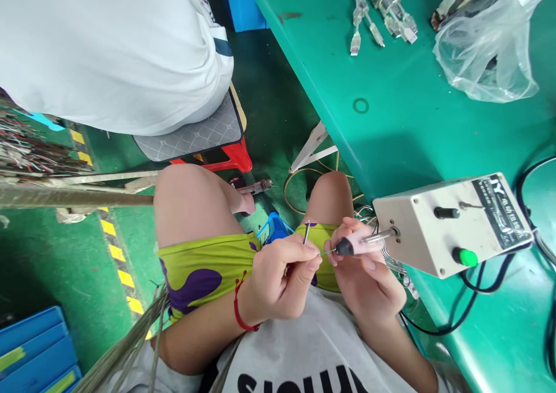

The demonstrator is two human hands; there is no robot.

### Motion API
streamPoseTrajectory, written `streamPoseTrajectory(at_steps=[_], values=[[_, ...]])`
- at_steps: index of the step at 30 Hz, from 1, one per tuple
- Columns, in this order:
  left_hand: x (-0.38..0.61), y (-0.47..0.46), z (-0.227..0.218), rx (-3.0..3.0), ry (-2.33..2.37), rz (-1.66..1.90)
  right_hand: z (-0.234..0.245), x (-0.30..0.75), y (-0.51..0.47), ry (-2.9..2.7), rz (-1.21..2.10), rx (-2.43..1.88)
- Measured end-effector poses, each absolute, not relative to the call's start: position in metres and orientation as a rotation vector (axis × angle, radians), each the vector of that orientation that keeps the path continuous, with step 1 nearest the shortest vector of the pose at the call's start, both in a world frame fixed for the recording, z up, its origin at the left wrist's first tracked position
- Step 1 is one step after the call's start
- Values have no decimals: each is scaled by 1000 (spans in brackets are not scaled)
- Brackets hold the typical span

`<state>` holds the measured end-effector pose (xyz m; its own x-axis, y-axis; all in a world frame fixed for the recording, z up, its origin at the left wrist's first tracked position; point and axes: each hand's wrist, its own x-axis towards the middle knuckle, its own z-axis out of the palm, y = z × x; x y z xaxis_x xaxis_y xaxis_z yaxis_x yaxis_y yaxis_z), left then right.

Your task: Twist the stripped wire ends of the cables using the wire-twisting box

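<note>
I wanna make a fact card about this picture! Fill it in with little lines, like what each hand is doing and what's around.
Left hand: pinching a thin green strand
Right hand: fingers around a black tip; firmness of grip unclear
Machine: pale box with a green button
Table: green
Also on table: USB cables, clear plastic bag
Bracelet: red, left wrist
Nearby: person in white shirt
</note>
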<state>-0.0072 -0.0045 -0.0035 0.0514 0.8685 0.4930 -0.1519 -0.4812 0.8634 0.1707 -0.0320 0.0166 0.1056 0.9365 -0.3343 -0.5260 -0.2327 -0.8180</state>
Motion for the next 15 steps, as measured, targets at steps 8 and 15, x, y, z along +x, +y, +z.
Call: streamPoseTrajectory(at_steps=[8, 15], values=[[-7, -3, -3, 1522, 750, 1523, 23, 170, -28, -461, 1498, -1053], [-7, -2, -4, 1534, 759, 1502, 29, 170, -23, -502, 1510, -1078]])
